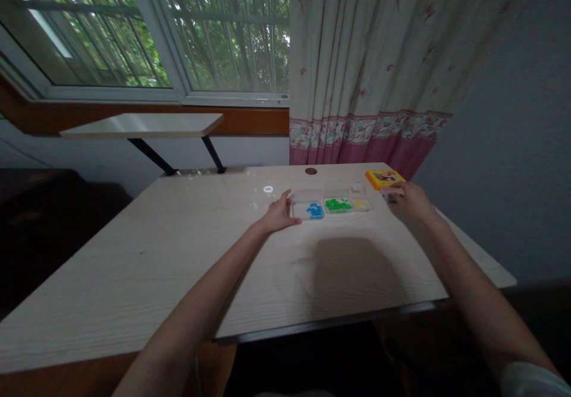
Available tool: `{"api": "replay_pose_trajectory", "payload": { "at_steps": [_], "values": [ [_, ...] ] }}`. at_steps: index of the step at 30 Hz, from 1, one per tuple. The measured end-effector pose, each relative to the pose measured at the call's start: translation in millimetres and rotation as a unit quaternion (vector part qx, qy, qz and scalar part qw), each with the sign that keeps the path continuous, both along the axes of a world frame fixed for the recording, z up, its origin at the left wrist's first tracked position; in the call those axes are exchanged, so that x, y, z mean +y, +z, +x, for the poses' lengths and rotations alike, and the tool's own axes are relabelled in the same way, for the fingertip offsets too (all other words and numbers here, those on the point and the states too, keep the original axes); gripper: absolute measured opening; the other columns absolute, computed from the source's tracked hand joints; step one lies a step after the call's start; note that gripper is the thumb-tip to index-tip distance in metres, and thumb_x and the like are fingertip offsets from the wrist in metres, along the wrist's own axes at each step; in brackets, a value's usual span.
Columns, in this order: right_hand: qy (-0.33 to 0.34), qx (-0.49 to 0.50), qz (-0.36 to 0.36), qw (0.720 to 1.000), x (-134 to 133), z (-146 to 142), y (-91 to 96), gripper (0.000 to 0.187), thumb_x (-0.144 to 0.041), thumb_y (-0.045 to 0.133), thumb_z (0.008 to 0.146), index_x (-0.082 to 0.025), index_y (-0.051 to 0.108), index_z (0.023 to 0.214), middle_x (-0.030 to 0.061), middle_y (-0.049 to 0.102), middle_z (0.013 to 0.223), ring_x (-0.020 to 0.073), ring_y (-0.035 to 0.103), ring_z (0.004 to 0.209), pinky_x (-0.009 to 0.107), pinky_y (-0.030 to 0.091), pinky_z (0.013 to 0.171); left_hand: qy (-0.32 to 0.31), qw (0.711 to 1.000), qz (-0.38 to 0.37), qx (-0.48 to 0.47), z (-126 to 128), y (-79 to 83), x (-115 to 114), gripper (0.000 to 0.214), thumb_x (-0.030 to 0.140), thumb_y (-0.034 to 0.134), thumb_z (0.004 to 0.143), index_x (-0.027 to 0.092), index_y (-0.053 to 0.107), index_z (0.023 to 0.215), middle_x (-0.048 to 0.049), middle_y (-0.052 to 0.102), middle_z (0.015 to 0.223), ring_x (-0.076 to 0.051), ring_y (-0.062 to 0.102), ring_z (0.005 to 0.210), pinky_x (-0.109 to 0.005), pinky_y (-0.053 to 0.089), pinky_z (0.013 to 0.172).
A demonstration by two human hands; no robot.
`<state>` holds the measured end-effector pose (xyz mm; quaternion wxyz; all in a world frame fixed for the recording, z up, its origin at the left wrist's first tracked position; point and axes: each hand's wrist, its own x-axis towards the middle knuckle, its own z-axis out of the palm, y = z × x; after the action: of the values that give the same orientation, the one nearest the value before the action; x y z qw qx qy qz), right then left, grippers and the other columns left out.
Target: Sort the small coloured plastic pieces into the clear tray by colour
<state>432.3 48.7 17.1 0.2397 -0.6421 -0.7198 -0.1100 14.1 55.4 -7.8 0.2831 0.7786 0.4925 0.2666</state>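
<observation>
My left hand curls around the left end of a clear plastic box, thumb at the near side and fingers at the far side. Small blue pieces lie in this box. Touching its right side is another clear box with small green pieces, then a smaller section with a few yellow pieces. Farther right, my right hand has its fingers closed at a small clear box with dark pieces, partly hidden by the hand. Just behind it lies a yellow-orange box with a printed picture.
The pale wooden desk has a raised shelf on black legs at its back left. A round brown disc is at the back edge. Behind stand a barred window and a flowered curtain; a wall is on the right.
</observation>
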Motion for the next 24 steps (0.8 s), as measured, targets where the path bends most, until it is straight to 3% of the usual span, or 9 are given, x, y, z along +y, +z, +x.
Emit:
{"api": "replay_pose_trajectory", "payload": {
  "at_steps": [3,6,10,12,15,19,24],
  "values": [
    [0.115,0.045,0.0,0.992,-18,-63,11.8,0.027,-0.025,0.048,0.08,-0.012,0.059,0.101,0.0133,0.063,0.099,0.0245,0.057,0.094,0.041,0.043,0.087,-0.018,1.0,0.016,0.02,-12,-0.3,-19,0.1,0.038,0.074,0.056,0.012,0.018,0.135,-0.0156,0.05,0.117,-0.03,0.049,0.108,-0.045,0.034,0.094],
    [0.226,0.109,-0.046,0.967,-38,-125,14.1,0.031,-0.025,0.049,0.081,-0.013,0.055,0.109,0.0117,0.061,0.104,0.0212,0.057,0.095,0.037,0.046,0.085,-0.036,0.999,0.027,0.022,-26,-1.3,-42,0.099,0.039,0.074,0.056,0.016,0.018,0.134,-0.013,0.052,0.114,-0.029,0.05,0.105,-0.045,0.034,0.094],
    [0.286,0.184,-0.146,0.929,-48,-176,5.2,0.057,-0.026,0.056,0.077,-0.013,0.039,0.13,0.0128,0.059,0.113,0.0182,0.06,0.089,0.036,0.049,0.082,-0.043,0.998,0.031,0.024,-36,-1.8,-67,0.101,0.041,0.076,0.053,0.015,0.019,0.133,-0.0147,0.052,0.114,-0.03,0.05,0.105,-0.046,0.035,0.093],
    [0.31,0.226,-0.185,0.904,-46,-189,1.5,0.061,-0.028,0.056,0.078,-0.015,0.035,0.133,0.0122,0.059,0.115,0.0174,0.061,0.091,0.035,0.05,0.083,-0.035,0.999,0.03,0.027,-36,-1.7,-74,0.1,0.041,0.076,0.053,0.014,0.02,0.131,-0.0154,0.052,0.113,-0.03,0.05,0.105,-0.046,0.036,0.093],
    [0.329,0.28,-0.189,0.882,-42,-198,2.0,0.044,-0.03,0.052,0.081,-0.017,0.049,0.123,0.0096,0.062,0.11,0.0177,0.06,0.098,0.034,0.049,0.086,-0.027,0.999,0.032,0.014,-34,-1.6,-82,0.095,0.039,0.076,0.054,0.014,0.022,0.128,-0.015,0.052,0.111,-0.029,0.05,0.105,-0.045,0.037,0.092],
    [0.34,0.268,-0.165,0.886,-52,-198,6.0,0.029,-0.034,0.046,0.085,-0.019,0.063,0.105,0.0062,0.066,0.103,0.0177,0.061,0.095,0.034,0.05,0.085,-0.018,0.998,0.056,0.004,-33,-0.9,-90,0.082,0.038,0.074,0.057,0.015,0.029,0.122,-0.0145,0.05,0.112,-0.028,0.049,0.106,-0.045,0.038,0.091],
    [0.395,0.219,-0.126,0.883,-77,-189,-5.4,0.027,-0.033,0.048,0.086,-0.021,0.063,0.105,0.0051,0.065,0.105,0.0167,0.06,0.098,0.034,0.047,0.089,-0.054,0.992,0.113,0.035,-39,0.8,-99,0.078,0.046,0.073,0.057,0.016,0.036,0.119,-0.0136,0.049,0.116,-0.029,0.049,0.106,-0.046,0.04,0.091]
  ]
}}
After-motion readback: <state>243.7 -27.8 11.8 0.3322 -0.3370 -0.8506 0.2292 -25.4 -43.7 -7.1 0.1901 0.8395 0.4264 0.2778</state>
